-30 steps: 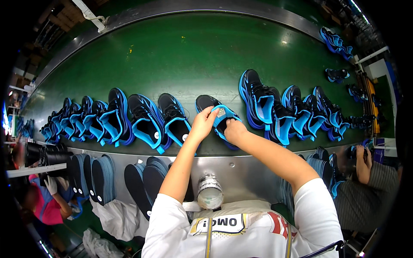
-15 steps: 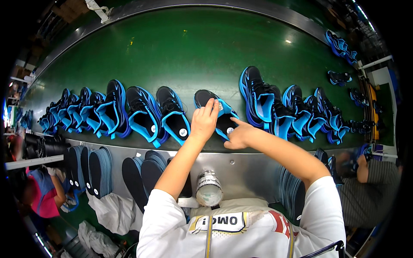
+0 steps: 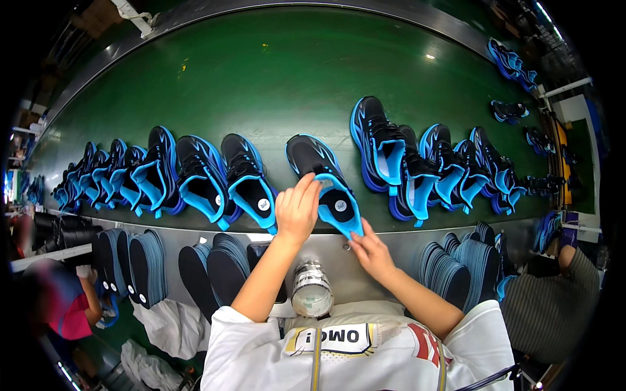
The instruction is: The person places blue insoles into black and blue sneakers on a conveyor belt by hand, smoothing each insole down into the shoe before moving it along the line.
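Note:
A black and blue sneaker (image 3: 308, 154) lies on the green surface in front of me, toe pointing away. Inside it shows a dark insole with a round white label (image 3: 340, 206). My left hand (image 3: 297, 210) is closed on the tongue, at the left side of the shoe's opening. With thumb and fingers, my right hand (image 3: 373, 251) pinches the blue heel tab at the near end. The sneaker's opening is spread between both hands.
Similar sneakers stand in rows to the left (image 3: 195, 173) and right (image 3: 378, 143). Stacks of insoles (image 3: 227, 267) lie on the metal ledge (image 3: 261, 238), with more insoles (image 3: 450, 274) at right. A wrapped cylindrical container (image 3: 313, 292) stands near me. Co-workers are at both sides.
My right hand has come out of the shoe and back to its heel. My left hand has shifted slightly left and nearer. The neighbouring shoes appear a little further left in view.

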`<state>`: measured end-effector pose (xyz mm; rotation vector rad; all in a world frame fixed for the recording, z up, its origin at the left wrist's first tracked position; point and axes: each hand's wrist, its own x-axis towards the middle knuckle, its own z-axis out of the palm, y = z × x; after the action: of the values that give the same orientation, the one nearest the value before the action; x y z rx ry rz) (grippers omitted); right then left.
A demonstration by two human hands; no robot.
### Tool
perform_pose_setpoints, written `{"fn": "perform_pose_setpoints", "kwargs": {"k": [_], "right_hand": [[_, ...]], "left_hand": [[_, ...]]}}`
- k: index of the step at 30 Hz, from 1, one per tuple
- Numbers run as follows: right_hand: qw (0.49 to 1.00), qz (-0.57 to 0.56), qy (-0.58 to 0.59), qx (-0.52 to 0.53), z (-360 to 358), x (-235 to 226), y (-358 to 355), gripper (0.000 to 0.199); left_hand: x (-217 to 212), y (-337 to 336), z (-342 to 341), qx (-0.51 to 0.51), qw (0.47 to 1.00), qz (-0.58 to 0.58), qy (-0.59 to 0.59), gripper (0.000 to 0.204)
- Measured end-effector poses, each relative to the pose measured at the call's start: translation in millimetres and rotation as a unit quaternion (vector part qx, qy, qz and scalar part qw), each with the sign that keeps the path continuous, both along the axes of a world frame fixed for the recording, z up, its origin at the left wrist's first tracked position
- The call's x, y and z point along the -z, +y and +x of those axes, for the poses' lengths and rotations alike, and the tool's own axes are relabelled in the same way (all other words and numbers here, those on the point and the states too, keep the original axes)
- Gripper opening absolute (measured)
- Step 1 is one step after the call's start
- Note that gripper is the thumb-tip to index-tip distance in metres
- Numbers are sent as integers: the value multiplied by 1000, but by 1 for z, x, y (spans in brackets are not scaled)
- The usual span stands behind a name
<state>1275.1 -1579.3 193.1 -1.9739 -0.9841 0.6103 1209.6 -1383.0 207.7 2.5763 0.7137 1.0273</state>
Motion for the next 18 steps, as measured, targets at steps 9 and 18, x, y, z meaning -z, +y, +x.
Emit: {"fn": "perform_pose_setpoints", "kwargs": {"k": [9,18], "right_hand": [[996,47,-5,-70,1,-5,91,19],[986,14,-154,-57,69,-121,-23,31]], "left_hand": [[-6,72,8,-84,990,-35,104,11],[-31,60,-22,51,858,-510,37,14]]}}
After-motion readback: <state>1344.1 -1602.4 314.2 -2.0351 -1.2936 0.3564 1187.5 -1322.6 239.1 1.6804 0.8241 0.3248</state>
